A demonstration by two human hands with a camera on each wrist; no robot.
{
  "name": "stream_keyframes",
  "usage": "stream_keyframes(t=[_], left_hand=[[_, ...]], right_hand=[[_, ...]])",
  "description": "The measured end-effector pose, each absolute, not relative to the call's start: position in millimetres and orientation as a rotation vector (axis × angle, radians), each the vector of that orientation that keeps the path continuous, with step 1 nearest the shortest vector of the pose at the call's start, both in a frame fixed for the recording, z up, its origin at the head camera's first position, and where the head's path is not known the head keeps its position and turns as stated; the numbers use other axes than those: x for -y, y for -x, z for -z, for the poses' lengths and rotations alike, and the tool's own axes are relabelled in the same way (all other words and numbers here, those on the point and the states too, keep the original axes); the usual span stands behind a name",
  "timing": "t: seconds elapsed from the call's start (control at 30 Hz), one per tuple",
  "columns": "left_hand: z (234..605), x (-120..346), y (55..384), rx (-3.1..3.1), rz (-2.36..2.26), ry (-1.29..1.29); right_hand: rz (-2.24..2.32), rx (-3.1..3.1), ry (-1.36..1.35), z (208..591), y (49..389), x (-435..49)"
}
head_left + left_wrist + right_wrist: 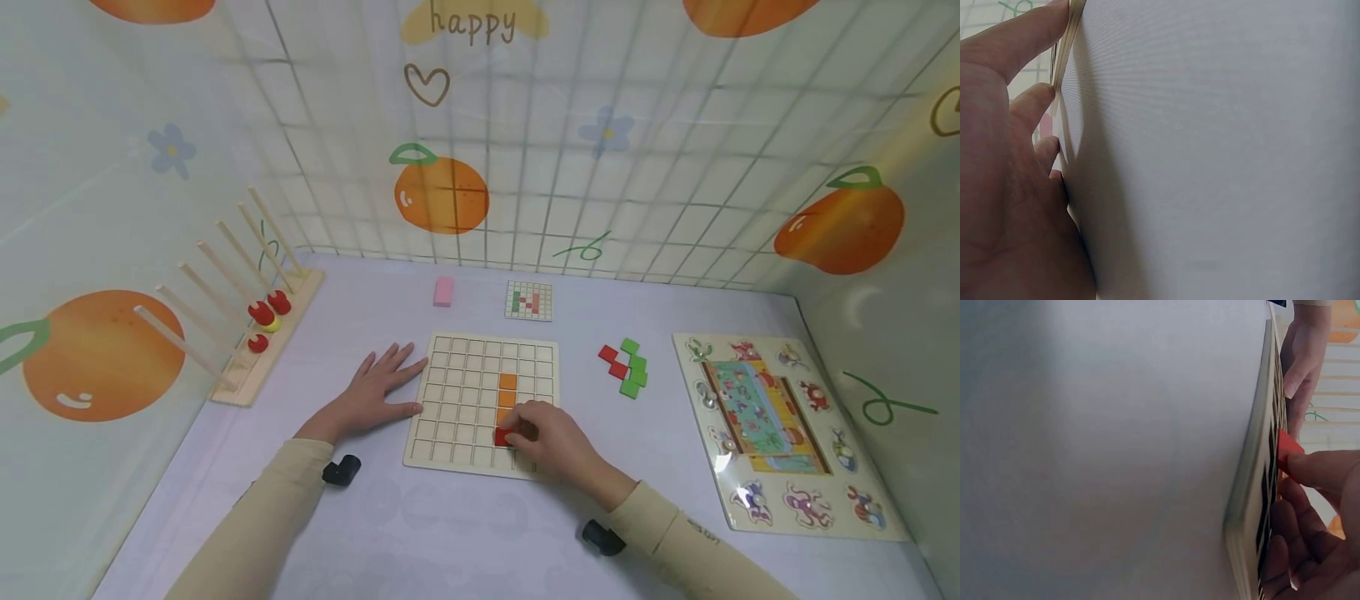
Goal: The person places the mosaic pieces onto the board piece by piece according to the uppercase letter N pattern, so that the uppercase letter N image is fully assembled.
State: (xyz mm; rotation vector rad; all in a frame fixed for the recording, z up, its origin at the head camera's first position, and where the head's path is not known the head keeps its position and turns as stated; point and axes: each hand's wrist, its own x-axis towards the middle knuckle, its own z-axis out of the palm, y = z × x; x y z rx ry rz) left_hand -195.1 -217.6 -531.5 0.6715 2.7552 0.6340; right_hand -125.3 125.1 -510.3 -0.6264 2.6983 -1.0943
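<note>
A wooden grid board lies flat on the table in the head view. Over its lower right part, my right hand pinches a red square tile between thumb and fingertips. The right wrist view shows this red tile tilted, one edge against the grid. Just above it, orange tiles sit in one column of squares; the hand partly covers the lowest. My left hand rests spread on the table, fingers straight, with thumb and index fingertips touching the board's left edge.
Loose red and green tiles lie right of the board. A pattern card and a pink block lie behind it. A wooden peg stand with red and yellow pieces stands left; a picture puzzle board lies far right.
</note>
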Motion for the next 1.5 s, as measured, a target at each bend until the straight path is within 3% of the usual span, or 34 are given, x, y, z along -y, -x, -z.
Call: stream_keyframes(t=[1.5], left_hand=[[530.1, 217.8, 194.9, -2.752, -0.640, -0.684]], right_hand=[[1.001, -2.797, 0.640, 510.3, 122.1, -123.1]])
